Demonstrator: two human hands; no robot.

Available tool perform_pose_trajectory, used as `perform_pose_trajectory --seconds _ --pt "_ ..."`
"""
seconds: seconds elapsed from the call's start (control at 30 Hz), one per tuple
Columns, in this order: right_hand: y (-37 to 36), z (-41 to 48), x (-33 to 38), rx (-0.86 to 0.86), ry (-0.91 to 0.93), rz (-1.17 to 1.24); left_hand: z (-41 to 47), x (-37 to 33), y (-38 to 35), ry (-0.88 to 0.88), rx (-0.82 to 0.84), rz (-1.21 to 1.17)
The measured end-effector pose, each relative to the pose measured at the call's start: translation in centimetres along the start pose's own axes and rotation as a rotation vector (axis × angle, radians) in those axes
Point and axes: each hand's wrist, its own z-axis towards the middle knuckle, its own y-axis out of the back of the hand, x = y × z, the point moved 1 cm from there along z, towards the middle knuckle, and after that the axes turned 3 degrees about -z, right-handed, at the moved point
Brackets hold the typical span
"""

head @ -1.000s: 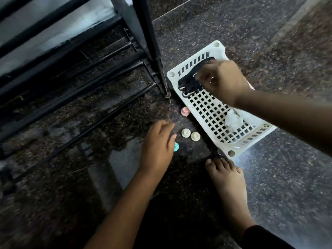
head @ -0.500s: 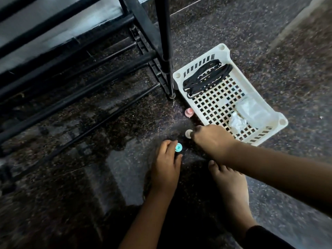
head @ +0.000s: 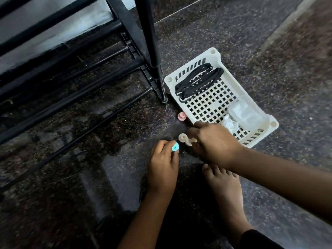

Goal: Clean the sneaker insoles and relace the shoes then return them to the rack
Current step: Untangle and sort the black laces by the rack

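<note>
At centre, left hand (head: 162, 169) pinches blue cap (head: 175, 146), right hand (head: 215, 146) pinches beige pegs (head: 186, 139); laces (head: 197, 81) lie in basket (head: 214, 51), relacing apparently pending.

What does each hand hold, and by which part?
Left hand pinches a small teal round plastic piece by its edge. Right hand holds small cream round pieces; where exactly is blurred.

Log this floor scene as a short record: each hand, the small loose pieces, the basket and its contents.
Left hand: pinches a teal round plastic cap
Right hand: fingers curled on two cream round plastic caps, seemingly pinching one
White plastic lattice basket: black shoelaces bundled at far end; clear packet and crumpled white wad at near end
Loose: pink round plastic cap, lying beside the basket
Nearby: black metal rack left of basket; bare foot
</note>
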Motion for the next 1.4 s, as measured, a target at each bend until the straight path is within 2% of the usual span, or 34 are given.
perform_pose_trajectory --seconds 0.13,0.27,0.4,0.53,0.7,1.3,1.4 --pt "3.6 -0.9 -2.8 -0.364 -0.156 0.262 3.1 -4.0 1.4 -0.072 -0.118 -0.102" --pt "5.1 0.2 -7.7 -0.547 -0.354 0.279 7.3 -6.9 0.3 -0.082 -0.105 -0.062" --pt "3.5 2.9 -10.5 -0.488 -0.396 0.262 10.4 -7.7 -1.9 -0.052 -0.048 0.112" --pt "2.5 5.0 -10.0 -0.434 -0.324 0.244 11.4 -7.0 -3.6 0.008 -0.007 0.262" --pt "2.1 6.2 -9.5 -0.396 -0.34 0.212 11.5 -6.8 -4.1 0.016 -0.029 0.333" --pt "1.5 4.5 -9.5 -0.344 -0.292 0.153 10.6 -6.0 -4.5 -0.017 0.009 0.35" --pt "2.3 3.8 -9.3 -0.456 -0.321 0.173 10.2 -4.9 -3.7 -0.045 -0.047 0.19"
